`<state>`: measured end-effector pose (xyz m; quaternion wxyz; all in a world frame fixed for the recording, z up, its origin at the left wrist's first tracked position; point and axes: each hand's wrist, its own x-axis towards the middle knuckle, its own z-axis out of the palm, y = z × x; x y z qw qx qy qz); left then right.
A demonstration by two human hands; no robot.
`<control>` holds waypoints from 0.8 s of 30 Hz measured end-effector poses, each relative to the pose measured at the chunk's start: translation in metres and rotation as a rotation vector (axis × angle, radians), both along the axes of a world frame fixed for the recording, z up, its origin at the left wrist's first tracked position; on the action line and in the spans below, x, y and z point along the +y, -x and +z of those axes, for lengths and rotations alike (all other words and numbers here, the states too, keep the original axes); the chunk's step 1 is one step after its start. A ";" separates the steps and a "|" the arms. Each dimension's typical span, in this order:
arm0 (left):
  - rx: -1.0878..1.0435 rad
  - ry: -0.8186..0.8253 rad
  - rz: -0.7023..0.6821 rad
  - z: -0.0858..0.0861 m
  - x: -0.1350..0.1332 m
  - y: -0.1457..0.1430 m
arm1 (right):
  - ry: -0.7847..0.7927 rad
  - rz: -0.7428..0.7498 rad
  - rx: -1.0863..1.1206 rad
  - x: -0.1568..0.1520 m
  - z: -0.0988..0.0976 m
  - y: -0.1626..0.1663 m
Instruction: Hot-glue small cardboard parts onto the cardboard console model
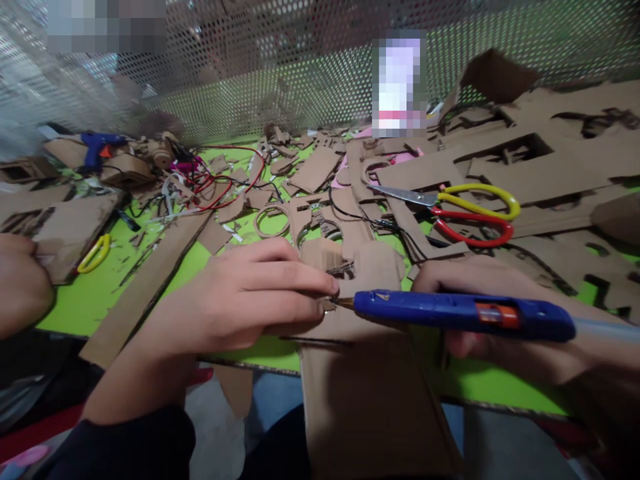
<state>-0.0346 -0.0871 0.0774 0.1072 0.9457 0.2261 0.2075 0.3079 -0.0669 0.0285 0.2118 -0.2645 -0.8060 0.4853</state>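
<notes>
A blue hot glue gun [430, 310] lies in the grip of my right hand [480, 347], whose fingers are partly hidden behind it. Its nozzle points left, and a pale glue stick [607, 331] comes out of its rear. My left hand [265, 293] is closed at the nozzle tip, fingertips on a cut cardboard piece [373, 267]; what lies under the fingers is partly hidden. This cardboard has a ragged opening near the fingertips. A long cardboard panel [370, 407] reaches from the green table edge down toward my lap.
Yellow-and-red-handled scissors [477, 217] lie beyond my right hand. Cardboard scraps [315, 170] and red wires [215, 190] litter the green table [275, 350]. Another blue glue gun [96, 150] rests at the back left. Another person's hand [23, 283] is at the left. A perforated screen [280, 73] stands behind.
</notes>
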 end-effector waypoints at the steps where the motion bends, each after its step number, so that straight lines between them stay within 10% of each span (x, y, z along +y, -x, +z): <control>1: -0.005 0.001 0.001 0.000 0.000 0.000 | 0.013 0.008 -0.010 0.001 0.001 0.000; 24: -0.061 -0.019 -0.058 -0.006 0.006 0.002 | -0.119 0.078 -0.025 0.009 -0.005 0.000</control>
